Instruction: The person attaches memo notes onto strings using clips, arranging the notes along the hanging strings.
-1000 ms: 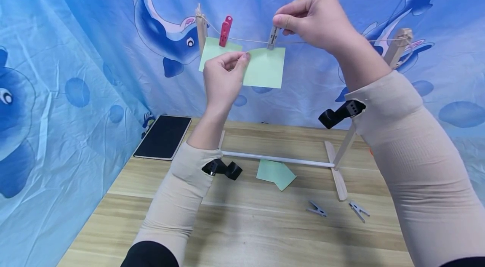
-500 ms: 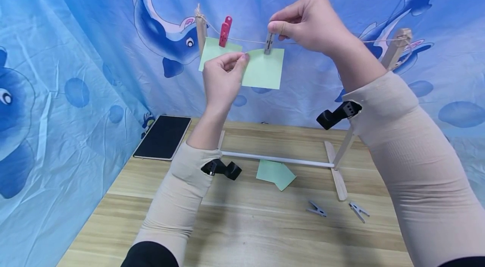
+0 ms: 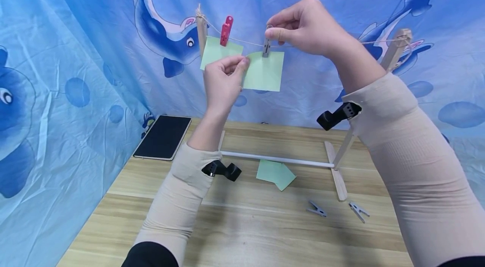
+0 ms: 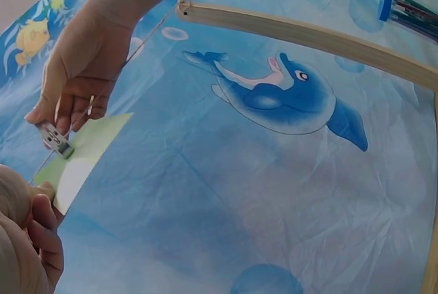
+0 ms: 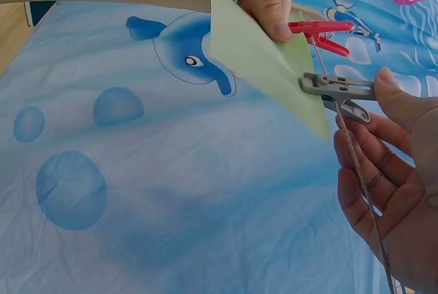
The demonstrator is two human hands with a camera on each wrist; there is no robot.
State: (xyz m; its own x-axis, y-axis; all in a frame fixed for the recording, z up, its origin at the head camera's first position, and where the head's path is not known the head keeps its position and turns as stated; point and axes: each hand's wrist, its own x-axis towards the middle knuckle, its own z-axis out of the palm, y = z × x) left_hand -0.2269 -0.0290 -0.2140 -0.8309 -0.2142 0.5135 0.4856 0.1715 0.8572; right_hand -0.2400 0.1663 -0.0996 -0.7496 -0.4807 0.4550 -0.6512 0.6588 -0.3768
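In the head view my left hand pinches the upper left corner of a light green paper square in front of the string. My right hand pinches the handle end of a grey clothespin, whose tip is over the paper's top edge. The right wrist view shows the grey clothespin biting the paper beside the string, thumb on one handle and fingers at the other. To the left, a red clothespin holds another green paper on the string.
The string runs between two wooden posts, joined low down by a white rod. Two grey clothespins and overlapping green papers lie on the wooden table. A black tablet lies at the back left.
My right hand and the grey clothespin have come down and slightly left, and the held paper has lowered a little with them. My left hand keeps its pinch, nearly in place.
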